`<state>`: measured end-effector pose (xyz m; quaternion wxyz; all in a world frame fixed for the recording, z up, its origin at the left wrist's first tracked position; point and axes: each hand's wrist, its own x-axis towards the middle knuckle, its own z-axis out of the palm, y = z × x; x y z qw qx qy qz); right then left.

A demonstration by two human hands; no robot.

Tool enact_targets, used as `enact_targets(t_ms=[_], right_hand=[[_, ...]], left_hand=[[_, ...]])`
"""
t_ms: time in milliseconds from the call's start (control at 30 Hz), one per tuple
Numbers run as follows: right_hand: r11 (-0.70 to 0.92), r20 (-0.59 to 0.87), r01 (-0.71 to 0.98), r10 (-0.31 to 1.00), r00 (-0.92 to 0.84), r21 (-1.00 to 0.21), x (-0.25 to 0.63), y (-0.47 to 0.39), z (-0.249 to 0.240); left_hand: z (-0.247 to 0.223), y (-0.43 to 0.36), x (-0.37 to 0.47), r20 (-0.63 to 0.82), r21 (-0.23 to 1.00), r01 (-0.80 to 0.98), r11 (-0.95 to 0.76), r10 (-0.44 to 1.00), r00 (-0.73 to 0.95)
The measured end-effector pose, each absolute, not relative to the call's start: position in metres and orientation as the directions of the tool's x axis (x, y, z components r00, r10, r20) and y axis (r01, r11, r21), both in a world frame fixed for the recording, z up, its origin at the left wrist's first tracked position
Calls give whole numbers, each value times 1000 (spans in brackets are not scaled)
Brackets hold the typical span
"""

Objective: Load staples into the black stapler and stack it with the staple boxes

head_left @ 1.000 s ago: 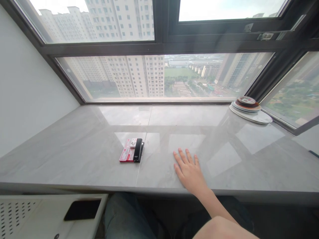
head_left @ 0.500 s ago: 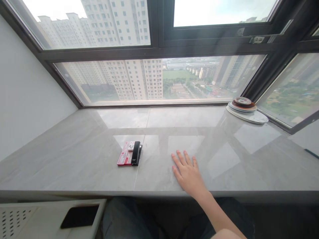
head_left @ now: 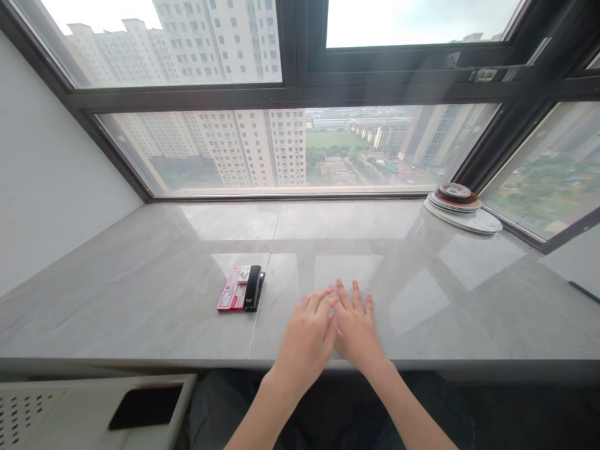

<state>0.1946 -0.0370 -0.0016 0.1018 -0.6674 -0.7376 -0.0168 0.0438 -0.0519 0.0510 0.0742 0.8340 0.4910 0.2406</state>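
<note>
My right hand lies flat on the grey stone sill, its fingers spread and nothing beneath them that I can see. My left hand is beside it, slightly curved, with its fingertips overlapping the thumb side of the right hand. Whether the two hands press together I cannot tell; nothing shows between them. To the left of both hands sits a black stapler, standing against a flat red-and-white package. A small white box with a staple-like picture rests at the package's upper end. Neither hand touches these items.
The sill runs below a dark-framed window. A stack of plates or round mats stands in the far right corner. A dark thin object lies at the right edge. A pale perforated cabinet or chair part is at lower left.
My left hand has come into view from below and reached up to the right hand. The right hand stays on the sill. The stapler and package keep their place.
</note>
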Motion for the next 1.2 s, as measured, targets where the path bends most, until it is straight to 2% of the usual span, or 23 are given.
enact_targets(t_ms=[67,167,300,1200], right_hand=[[101,155,986,985,-80,-133,194,-37,-1],[92,137,983,988,-70,-160,193,-35,-3],[95,137,981,988,-72,-167,193,-34,-3],[99,153,981,985,-74,-167,194,-37,-2]], left_hand=[[36,-34,27,312,330,823,-462,876,367],[9,-22,8,283,210,903,-375,907,311],[-6,-26,2,282,148,914,-377,902,327],[-5,-28,5,299,152,918,-367,902,311]])
